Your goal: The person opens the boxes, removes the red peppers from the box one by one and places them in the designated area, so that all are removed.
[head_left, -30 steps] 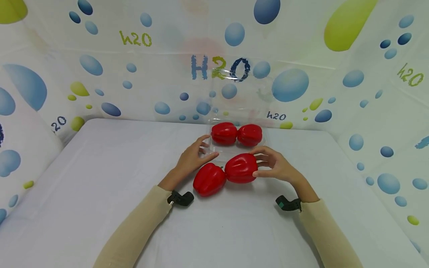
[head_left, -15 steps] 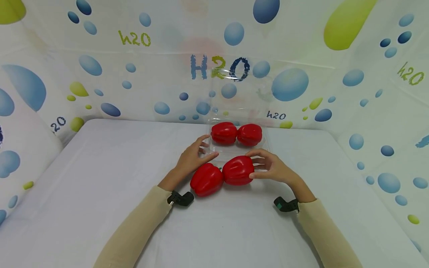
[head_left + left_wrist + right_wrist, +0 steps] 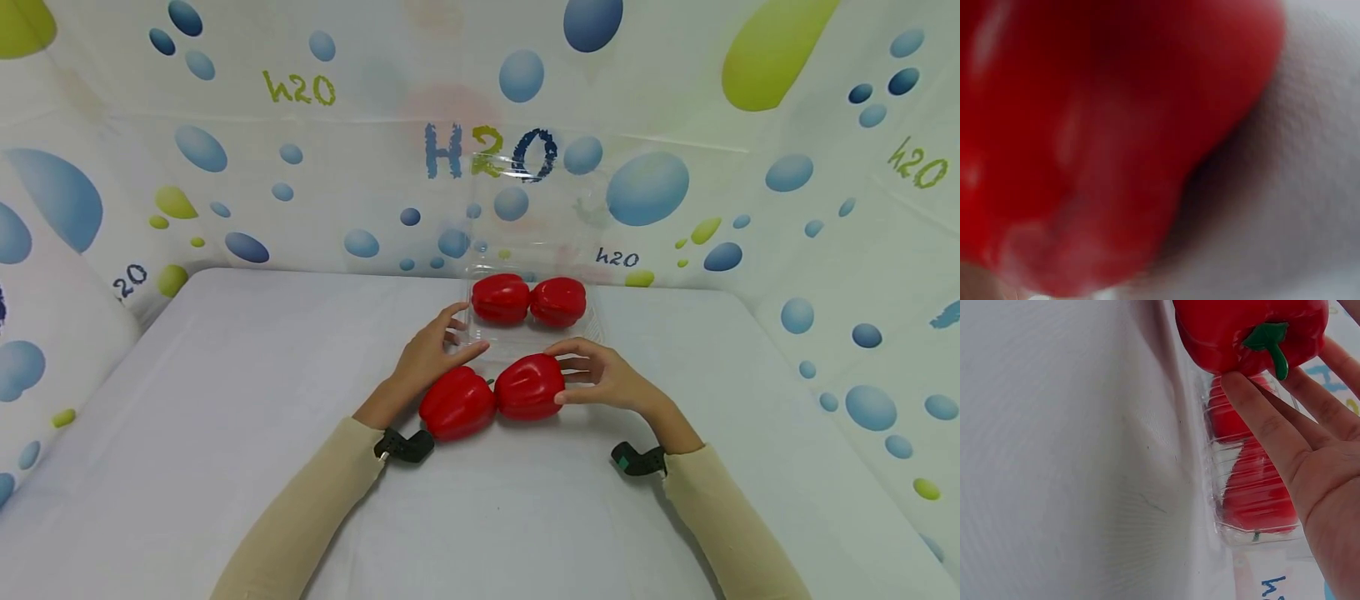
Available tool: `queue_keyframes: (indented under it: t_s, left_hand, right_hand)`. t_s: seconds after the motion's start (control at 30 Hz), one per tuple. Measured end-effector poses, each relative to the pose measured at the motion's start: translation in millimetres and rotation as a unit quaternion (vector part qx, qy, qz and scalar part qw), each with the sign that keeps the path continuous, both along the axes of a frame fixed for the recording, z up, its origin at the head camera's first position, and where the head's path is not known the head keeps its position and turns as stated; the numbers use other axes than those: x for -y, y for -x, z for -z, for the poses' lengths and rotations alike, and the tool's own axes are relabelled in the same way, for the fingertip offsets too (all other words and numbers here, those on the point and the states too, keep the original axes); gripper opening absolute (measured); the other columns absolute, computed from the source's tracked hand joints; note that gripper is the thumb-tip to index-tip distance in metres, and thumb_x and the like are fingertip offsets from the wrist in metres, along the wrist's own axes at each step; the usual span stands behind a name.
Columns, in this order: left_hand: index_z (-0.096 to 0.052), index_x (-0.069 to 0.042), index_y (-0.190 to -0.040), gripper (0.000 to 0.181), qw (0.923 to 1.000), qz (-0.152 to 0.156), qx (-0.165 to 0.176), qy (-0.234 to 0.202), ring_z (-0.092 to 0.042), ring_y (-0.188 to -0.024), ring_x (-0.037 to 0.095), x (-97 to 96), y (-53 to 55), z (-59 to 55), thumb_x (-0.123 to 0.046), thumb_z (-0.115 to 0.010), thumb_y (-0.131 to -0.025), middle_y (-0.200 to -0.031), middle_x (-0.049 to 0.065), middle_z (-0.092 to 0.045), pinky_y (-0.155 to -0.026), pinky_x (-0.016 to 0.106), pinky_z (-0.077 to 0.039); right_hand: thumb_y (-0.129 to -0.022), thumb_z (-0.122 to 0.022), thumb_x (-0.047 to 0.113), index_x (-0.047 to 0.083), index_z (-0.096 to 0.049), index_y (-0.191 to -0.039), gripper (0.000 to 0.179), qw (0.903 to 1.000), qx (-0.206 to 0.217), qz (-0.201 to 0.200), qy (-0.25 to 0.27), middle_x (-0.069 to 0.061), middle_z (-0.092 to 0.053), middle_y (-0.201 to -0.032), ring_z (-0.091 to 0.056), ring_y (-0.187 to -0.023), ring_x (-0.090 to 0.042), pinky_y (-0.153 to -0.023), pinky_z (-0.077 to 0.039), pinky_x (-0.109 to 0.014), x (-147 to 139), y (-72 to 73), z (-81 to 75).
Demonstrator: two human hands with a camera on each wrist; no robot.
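Note:
Two red bell peppers (image 3: pixel 528 300) lie side by side in a clear plastic clamshell box (image 3: pixel 480 337) at the back of the white table. Two more lie on the table in front of it and touch each other: a left pepper (image 3: pixel 457 404) and a right pepper (image 3: pixel 528 387). My right hand (image 3: pixel 570 377) presses straight fingers against the right pepper's side; in the right wrist view those fingers (image 3: pixel 1272 425) lie by its green stem (image 3: pixel 1269 340). My left hand (image 3: pixel 461 333) rests relaxed at the box's near-left corner. In the left wrist view, a blurred pepper (image 3: pixel 1085 144) fills the picture.
The white table (image 3: pixel 225 400) is walled on three sides by a bubble-patterned sheet (image 3: pixel 300 167). The box's open lid (image 3: pixel 540 200) stands up against the back wall. Black wrist cameras (image 3: pixel 405 444) sit on both beige sleeves.
My right hand has pushed the right pepper to the left against the left pepper, and both have slid slightly left. My left hand has stayed at the box.

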State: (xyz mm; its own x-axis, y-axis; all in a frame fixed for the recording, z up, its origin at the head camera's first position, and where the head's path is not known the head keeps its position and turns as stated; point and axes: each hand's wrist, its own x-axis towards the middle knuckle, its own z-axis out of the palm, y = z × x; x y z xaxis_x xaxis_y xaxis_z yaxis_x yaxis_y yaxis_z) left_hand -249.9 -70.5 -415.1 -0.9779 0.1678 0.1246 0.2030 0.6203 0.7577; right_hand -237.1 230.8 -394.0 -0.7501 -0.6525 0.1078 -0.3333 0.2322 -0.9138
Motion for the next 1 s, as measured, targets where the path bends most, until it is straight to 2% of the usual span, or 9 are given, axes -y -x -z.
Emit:
queue_keyframes:
  t_s: [0.3, 1.0]
  left_hand:
    - [-0.034, -0.024, -0.149, 0.077, 1.0, 0.001, 0.004, -0.003, -0.059, -0.116, 0.027, -0.3, 0.0, 0.5, -0.047, -0.069, -0.085, -0.131, 0.008, -0.058, -0.092, 0.047, -0.053]
    - [-0.033, -0.025, -0.149, 0.076, 0.9999, 0.002, 0.009, -0.008, -0.058, -0.116, 0.027, -1.1, -1.7, 0.6, -0.048, -0.069, -0.086, -0.131, 0.008, -0.059, -0.093, 0.049, -0.052]
  right_hand:
    - [-0.079, -0.079, 0.01, -0.002, -0.047, -0.137, 0.067, 0.9997, 0.005, -0.021, -0.014, -0.012, -0.052, -0.135, -0.053, -0.122, -0.036, -0.092, -0.054, -0.036, 0.1, -0.3, 2.1]
    - [-0.08, -0.078, 0.01, -0.005, -0.045, -0.137, 0.068, 0.9988, -0.001, -0.043, -0.024, -0.017, -0.051, -0.135, -0.053, -0.12, -0.038, -0.091, -0.054, -0.039, -1.2, -2.1, -3.8]
